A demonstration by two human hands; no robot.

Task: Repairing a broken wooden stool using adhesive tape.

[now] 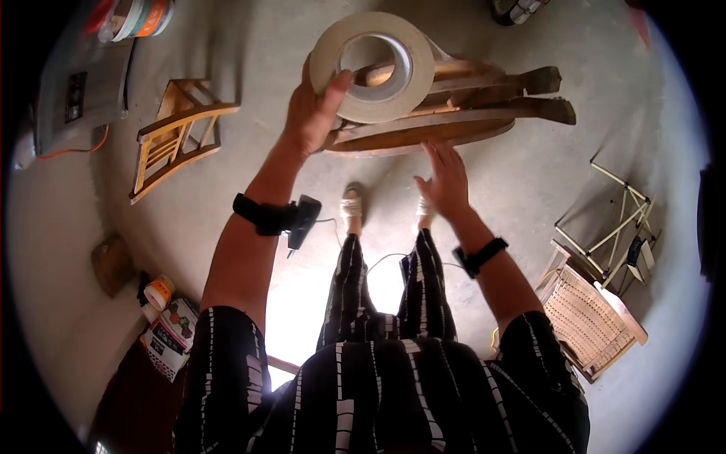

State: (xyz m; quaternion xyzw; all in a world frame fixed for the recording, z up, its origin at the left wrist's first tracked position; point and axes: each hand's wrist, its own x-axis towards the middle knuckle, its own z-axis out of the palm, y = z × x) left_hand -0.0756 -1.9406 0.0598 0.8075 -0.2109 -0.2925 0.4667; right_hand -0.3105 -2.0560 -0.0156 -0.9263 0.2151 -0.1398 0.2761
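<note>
My left hand (pixel 312 113) grips a large roll of pale tape (pixel 327 64), thumb hooked over its inner ring. A short strip of tape seems to run off the roll's right side toward the wood. Behind and below the roll lies a brown wooden piece of furniture (pixel 454 135) with a curved rim and leg ends that point right; the roll hides part of it. At its near rim is my right hand (pixel 446 181), with fingers stretched and the thumb apart. Nothing shows in that hand; whether its fingertips touch the rim, I cannot tell.
A small wooden chair (pixel 181 136) lies on its side at left. To the right are a folding metal frame (pixel 624 219) and a woven-seat chair (pixel 586 310). Tubs (pixel 144 19) stand far left; a bag (pixel 172 337) sits near left. A thin cable (pixel 389 256) hangs by my legs.
</note>
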